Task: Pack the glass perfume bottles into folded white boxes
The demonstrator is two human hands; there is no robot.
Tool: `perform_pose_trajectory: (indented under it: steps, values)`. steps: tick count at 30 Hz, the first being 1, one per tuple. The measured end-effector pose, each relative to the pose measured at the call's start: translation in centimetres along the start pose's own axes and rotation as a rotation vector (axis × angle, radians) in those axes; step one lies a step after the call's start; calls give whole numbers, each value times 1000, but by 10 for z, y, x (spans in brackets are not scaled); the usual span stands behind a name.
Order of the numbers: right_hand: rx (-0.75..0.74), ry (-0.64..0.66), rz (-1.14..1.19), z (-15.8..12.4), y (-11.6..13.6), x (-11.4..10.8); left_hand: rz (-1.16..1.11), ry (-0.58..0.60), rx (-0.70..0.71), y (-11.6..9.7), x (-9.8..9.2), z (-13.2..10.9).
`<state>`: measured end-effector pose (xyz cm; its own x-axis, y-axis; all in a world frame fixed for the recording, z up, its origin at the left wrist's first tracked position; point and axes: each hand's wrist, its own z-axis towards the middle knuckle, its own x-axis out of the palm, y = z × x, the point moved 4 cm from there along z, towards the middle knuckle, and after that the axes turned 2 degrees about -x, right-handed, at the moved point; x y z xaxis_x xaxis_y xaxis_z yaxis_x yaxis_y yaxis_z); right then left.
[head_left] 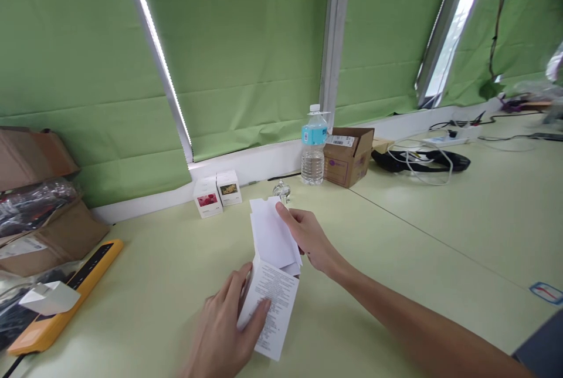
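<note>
A white box (276, 310) with fine print on its face is gripped by my left hand (226, 319), thumb on the printed side and fingers along its left edge. From the box's far end sticks out a plain white cardboard piece (272, 231) with folded edges. My right hand (310, 234) pinches this piece, thumb on top and the other fingers behind it. Whether the piece is an insert or part of the box, I cannot tell. Just beyond it stands a small shiny silvery object (281, 190), partly hidden.
Two small white boxes (208, 197) with flower pictures stand by the wall. Behind my hands are a water bottle (313, 152) and an open brown carton (347, 158). A black headset-like device (420, 161) with white cable lies right. At left are an orange power strip (83, 284) and stacked cartons (53, 237).
</note>
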<state>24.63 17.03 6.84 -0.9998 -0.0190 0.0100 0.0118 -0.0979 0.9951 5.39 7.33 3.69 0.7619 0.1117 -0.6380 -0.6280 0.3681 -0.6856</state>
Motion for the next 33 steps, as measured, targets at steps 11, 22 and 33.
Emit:
perform_pose_trajectory:
  steps: [11,22,33]
  values:
    - [-53,20,-71,-7,9,4,43,-251,-2,-5,0,-7]
    - [-179,56,-41,-7,11,10,-389,25,-268,18,2,8]
    - [-279,76,-87,0,5,9,-593,35,-263,26,-8,18]
